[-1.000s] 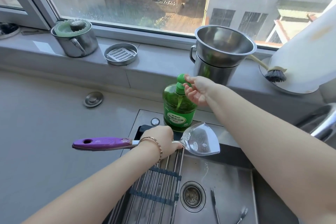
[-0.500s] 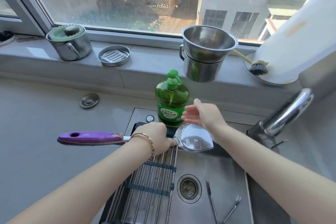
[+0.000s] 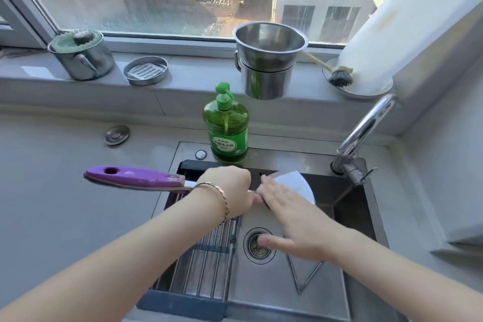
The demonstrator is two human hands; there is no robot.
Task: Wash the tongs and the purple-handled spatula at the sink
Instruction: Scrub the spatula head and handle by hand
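A: Seeing the spatula (image 3: pixel 146 178) anywhere?
B: Held level above the sink (image 3: pixel 261 298), purple handle poking left over the table (image 3: pixel 65 191), blade to the right above the basin.
A: Held by what?
B: By the left hand (image 3: pixel 230 191), fingers curled tight round the metal shaft just past the handle. Wearing a bracelet (image 3: pixel 222 198) at the wrist.
A: And the right hand (image 3: pixel 295 225)?
B: Spread flat, fingers straight, laid on the blade; gripping nothing.
A: Spotted the tongs (image 3: pixel 303 280)?
B: Down on the sink floor, lying in an open V, just right of the drain (image 3: pixel 258 246), partly hidden under the right wrist. Touched by neither hand.
A: Anything else close by?
B: 1 green soap bottle (image 3: pixel 227 125) upright on the sink's back rim, behind the left hand. Then the faucet (image 3: pixel 366 133) at the back right corner, and a ribbed rack (image 3: pixel 203 266) across the left part of the basin. Also 2 stacked steel pots (image 3: pixel 266 60) and 1 brush (image 3: pixel 338 77) up on the windowsill (image 3: pixel 183 78).
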